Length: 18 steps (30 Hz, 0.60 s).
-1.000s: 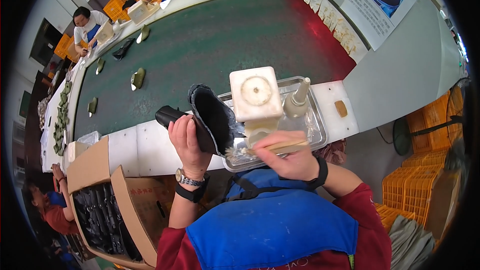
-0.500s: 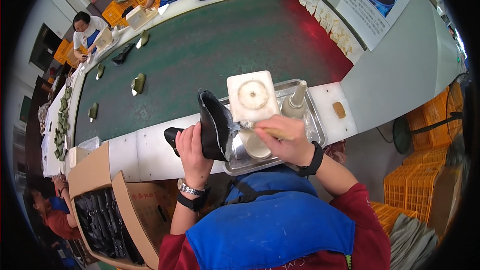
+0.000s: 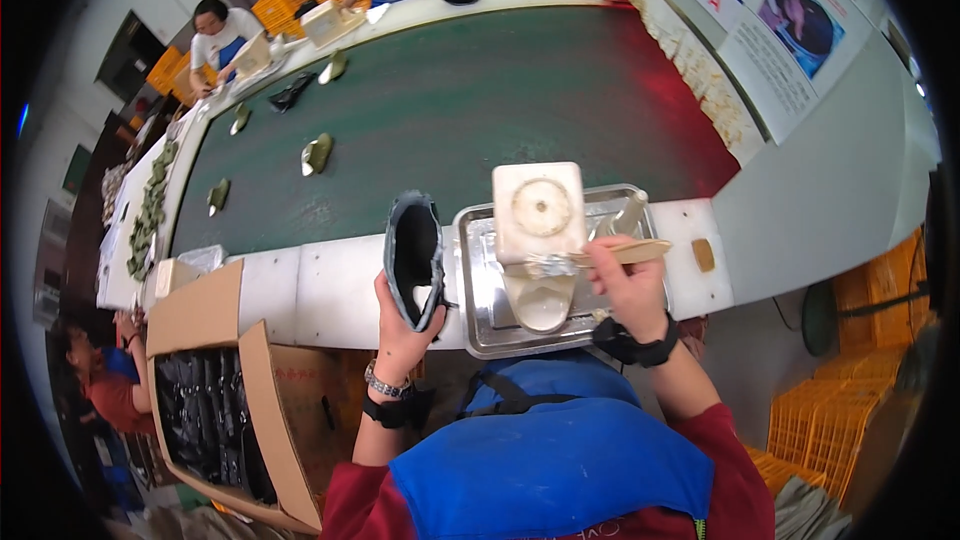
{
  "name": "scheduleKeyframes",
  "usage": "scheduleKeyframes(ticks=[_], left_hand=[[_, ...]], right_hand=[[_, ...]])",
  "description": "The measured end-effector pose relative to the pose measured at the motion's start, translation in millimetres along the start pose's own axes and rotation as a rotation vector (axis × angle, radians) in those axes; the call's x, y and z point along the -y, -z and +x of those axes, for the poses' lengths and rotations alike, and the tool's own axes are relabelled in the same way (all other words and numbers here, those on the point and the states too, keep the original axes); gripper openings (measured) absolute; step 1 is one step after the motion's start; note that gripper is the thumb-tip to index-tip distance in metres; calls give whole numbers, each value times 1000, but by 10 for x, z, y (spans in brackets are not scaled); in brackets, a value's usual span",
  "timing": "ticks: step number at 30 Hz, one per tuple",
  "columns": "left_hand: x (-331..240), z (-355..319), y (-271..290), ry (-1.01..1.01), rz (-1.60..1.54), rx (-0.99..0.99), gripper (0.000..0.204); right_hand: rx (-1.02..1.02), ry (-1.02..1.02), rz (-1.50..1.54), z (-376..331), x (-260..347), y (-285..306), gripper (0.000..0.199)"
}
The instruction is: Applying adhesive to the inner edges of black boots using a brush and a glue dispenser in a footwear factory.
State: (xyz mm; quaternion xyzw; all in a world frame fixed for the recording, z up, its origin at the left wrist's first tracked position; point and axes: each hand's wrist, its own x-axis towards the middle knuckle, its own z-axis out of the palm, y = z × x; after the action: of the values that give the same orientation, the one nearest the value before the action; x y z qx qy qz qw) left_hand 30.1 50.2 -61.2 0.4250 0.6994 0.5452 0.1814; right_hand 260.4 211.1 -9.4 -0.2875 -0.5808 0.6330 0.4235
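In my left hand (image 3: 398,342) is a black boot upper (image 3: 414,255), held upright above the white table edge with its opening turned up toward me. Something small and white shows inside, near my thumb. My right hand (image 3: 634,290) grips a brush (image 3: 640,252) by its wooden handle. The pale bristles lie across the cream dispenser (image 3: 540,180), just above its round cup (image 3: 543,308). Beneath the dispenser is a metal tray (image 3: 480,335), which also holds a cream bottle-like container (image 3: 630,212) with a narrow neck, partly behind my right hand.
A dark green conveyor belt (image 3: 430,90) carries several olive shoe pieces (image 3: 317,154) beyond the table. At left stands an open cardboard box (image 3: 258,390) of black pieces (image 3: 205,420). A brown block (image 3: 704,255) lies right of the tray. Co-workers (image 3: 222,38) stand around the far side.
The brush has left the boot upper's rim and moved right, over the dispenser. My left hand has turned the upper so its opening faces me. The view has shifted slightly.
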Motion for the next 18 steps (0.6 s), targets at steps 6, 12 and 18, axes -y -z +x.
scheduleKeyframes(ticks=[6,12,18], left_hand=[[-40,-81,157,253,-382,72,53],[-196,-413,172,298,-307,-4,60],[-442,-613,-66,263,-183,-62,83]], right_hand=[[222,44,-529,21,-470,221,15],[537,32,-742,-68,-940,56,22],[662,220,-978,120,-996,103,19]])
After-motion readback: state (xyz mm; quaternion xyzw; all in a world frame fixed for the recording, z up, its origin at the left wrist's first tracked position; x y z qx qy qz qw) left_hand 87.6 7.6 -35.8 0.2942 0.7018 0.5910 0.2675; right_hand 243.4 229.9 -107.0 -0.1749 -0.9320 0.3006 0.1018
